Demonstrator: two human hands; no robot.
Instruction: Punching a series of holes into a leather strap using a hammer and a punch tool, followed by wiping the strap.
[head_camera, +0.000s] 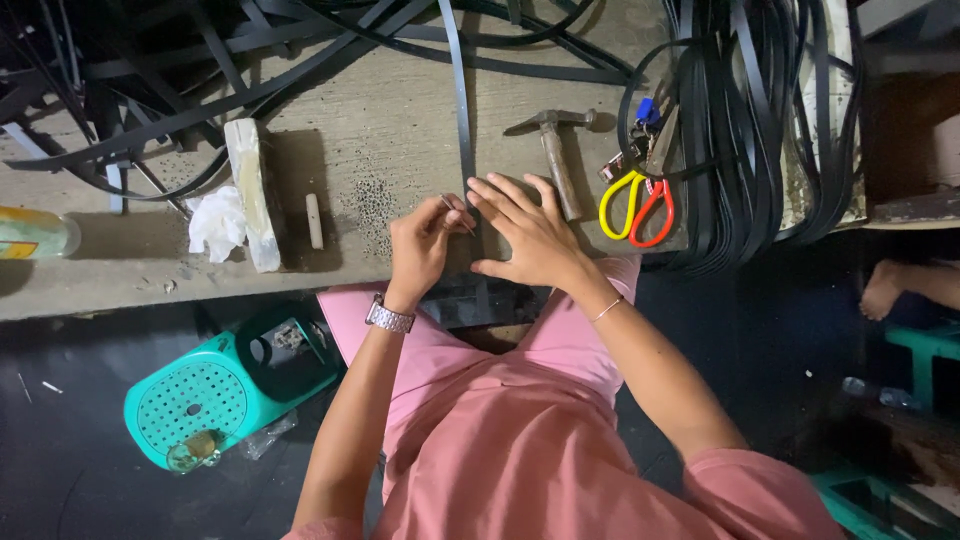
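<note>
My left hand (420, 245) pinches a small thin metal pin, like a nail (447, 204), between thumb and forefinger, its tip at a black plastic strap (462, 110) that runs up the wooden workbench (390, 130). My right hand (528, 232) lies flat with fingers spread, pressing the strap down beside the nail. A hammer (556, 155) with a wooden handle lies just right of my right hand. A wristwatch sits on my left wrist, a thin bracelet on the right.
Scissors with one yellow and one red loop (636, 208) lie right of the hammer. Coils of black strap (760, 120) hang at the right and pile up at the back left. A wooden block (252, 190), crumpled tissue (217, 222) and a teal stool (225, 385) are at the left.
</note>
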